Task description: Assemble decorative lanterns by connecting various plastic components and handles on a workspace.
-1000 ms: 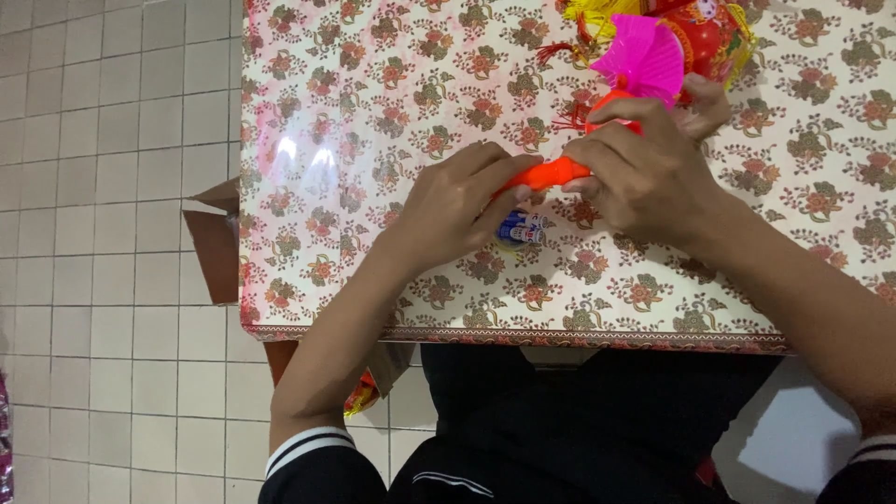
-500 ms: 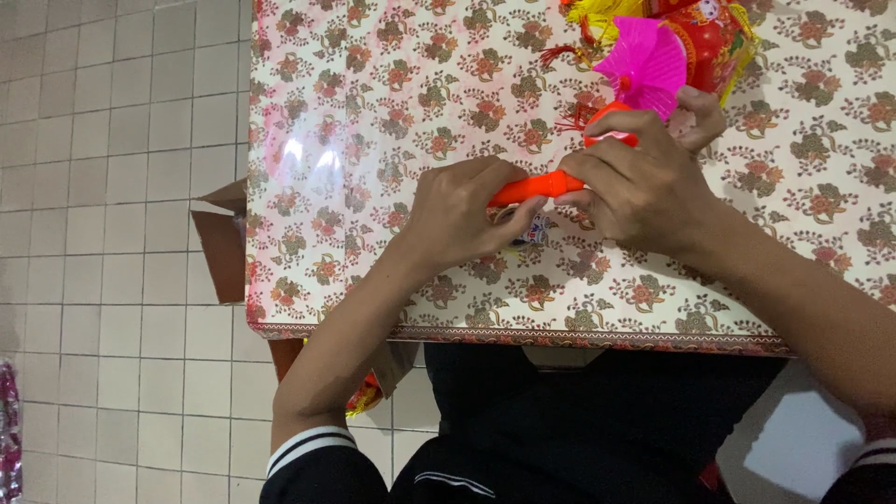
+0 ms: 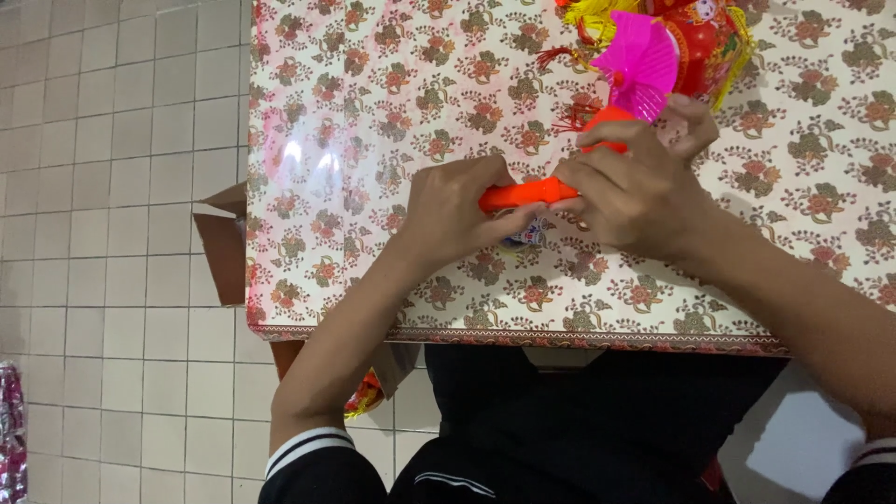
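Note:
My left hand (image 3: pixel 462 210) and my right hand (image 3: pixel 635 187) meet over a table (image 3: pixel 355 112) covered in a floral patterned cloth. Both grip a bright orange plastic handle (image 3: pixel 523 193) that runs between them. The handle leads up under my right fingers toward a pink pleated paper fan piece (image 3: pixel 637 63) and a red and yellow paper lantern (image 3: pixel 705 42) at the table's far edge. A small blue and white object (image 3: pixel 525 236) peeks out beneath my left fingers.
A brown cardboard box (image 3: pixel 222 245) with open flaps stands on the tiled floor (image 3: pixel 103 187) left of the table. Something red and yellow (image 3: pixel 366 396) lies under the table's edge. A patterned packet (image 3: pixel 9 434) sits at the far left.
Both hands have shifted slightly up the table with the orange handle, and the left fingers have closed further over the small blue and white object.

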